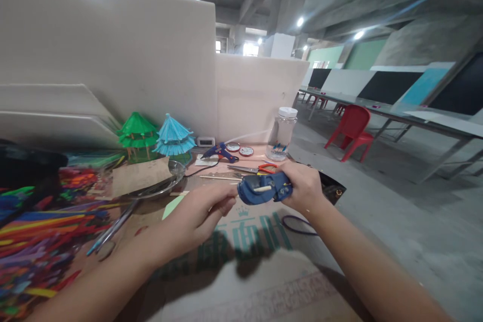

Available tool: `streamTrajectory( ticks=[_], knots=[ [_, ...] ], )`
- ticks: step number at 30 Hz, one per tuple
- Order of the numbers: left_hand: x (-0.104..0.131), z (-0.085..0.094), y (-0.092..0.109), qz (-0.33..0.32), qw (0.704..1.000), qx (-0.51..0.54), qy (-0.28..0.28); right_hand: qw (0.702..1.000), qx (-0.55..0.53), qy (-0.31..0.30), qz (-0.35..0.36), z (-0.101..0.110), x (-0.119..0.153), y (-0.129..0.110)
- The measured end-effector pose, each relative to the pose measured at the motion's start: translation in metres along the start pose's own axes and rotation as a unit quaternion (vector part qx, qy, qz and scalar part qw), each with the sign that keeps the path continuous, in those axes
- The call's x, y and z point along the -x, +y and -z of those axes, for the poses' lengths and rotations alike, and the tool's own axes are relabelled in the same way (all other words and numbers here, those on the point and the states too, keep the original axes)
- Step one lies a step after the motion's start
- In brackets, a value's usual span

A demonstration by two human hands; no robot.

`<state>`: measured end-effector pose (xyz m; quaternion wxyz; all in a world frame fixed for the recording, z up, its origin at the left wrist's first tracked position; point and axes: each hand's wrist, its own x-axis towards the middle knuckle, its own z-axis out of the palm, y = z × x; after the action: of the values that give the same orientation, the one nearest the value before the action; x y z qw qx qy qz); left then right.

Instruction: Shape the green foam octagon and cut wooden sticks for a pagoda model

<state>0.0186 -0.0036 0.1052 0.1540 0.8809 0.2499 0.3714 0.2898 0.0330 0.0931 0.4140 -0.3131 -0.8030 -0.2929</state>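
Observation:
My right hand (304, 186) is closed around a blue hand tool (264, 188) that looks like a cutter, held above the cardboard. A short pale stick (263, 189) lies in the slot of its rounded blue head. At the head's left end, my left hand (207, 206) has its fingers pinched together; what sits in them is too small to make out. Just behind the tool lie orange-handled scissors (267, 167) and a thin wooden stick (219, 177).
A blue glue gun (219, 152), a clear jar (282, 133) and two little tiered paper umbrellas, green (138, 131) and blue (174, 136), stand at the back. Colourful craft sticks (41, 241) heap up on the left. A glass bowl (177, 173) holds cardboard. A white board (256, 95) rises behind.

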Motion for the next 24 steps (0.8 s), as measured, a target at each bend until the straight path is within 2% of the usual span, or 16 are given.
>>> streamTrajectory(
  ticks=[10,15,19,22,24],
  knots=[
    [-0.001,-0.008,-0.015,0.080,0.996,0.034,-0.034,0.999,-0.015,-0.036,-0.015,-0.024,0.017,0.011],
    [-0.004,-0.009,-0.019,0.091,0.994,0.049,-0.035,0.999,-0.014,-0.036,-0.038,-0.033,0.022,0.012],
    [-0.005,-0.008,-0.020,0.094,0.994,0.050,-0.036,0.998,-0.015,-0.044,-0.047,-0.033,0.022,0.011],
    [-0.005,-0.007,-0.025,0.093,0.994,0.046,-0.040,0.998,-0.032,-0.040,-0.023,-0.029,0.018,0.007],
    [-0.004,-0.005,-0.031,0.106,0.994,0.035,-0.016,0.999,-0.044,-0.028,-0.003,-0.024,0.013,0.005]
  ],
)
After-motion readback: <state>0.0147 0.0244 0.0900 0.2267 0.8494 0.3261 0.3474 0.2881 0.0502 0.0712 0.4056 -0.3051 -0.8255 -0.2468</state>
